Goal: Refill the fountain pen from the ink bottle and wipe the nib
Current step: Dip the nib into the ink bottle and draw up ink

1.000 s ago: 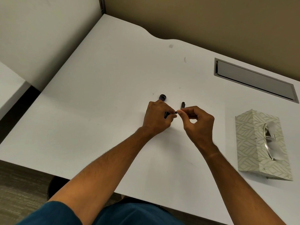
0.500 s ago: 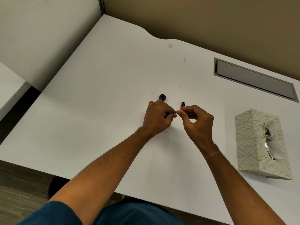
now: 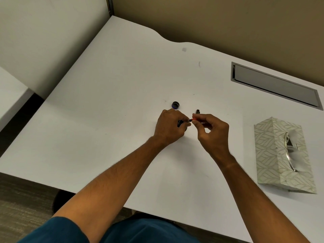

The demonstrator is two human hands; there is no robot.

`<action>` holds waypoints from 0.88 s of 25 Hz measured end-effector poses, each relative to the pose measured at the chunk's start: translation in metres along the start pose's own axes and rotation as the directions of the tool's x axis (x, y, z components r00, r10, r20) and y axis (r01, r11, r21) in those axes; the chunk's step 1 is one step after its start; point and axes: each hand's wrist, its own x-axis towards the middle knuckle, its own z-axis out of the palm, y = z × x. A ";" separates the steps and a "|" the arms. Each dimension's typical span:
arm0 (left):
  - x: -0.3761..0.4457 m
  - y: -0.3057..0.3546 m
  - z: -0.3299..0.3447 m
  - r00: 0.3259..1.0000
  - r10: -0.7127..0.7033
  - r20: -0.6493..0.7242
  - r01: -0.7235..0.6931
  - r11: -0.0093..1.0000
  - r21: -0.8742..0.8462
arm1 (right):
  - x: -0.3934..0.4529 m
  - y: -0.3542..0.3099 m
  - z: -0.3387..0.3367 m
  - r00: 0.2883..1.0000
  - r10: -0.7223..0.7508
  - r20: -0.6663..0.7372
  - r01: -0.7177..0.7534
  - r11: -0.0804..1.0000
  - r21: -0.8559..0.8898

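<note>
Over mid tabletop point(image 3: 108, 106), left hand point(image 3: 169, 128) curled in a closed grip around a small dark pen section point(image 3: 180, 123), its tip poking right. Right hand point(image 3: 213, 132) pinching a slim reddish piece point(image 3: 194, 119) against that tip, grip closed on it. Beyond the knuckles, a round dark cap point(image 3: 175, 105) and a short black piece point(image 3: 198, 111) lying loose. Far right, patterned tissue box point(image 3: 270, 155).
</note>
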 end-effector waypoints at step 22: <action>0.002 -0.002 0.002 1.000 0.000 0.004 0.000 1.000 -0.005 | 0.003 0.001 0.003 0.999 -0.012 -0.035 0.010 0.999 -0.048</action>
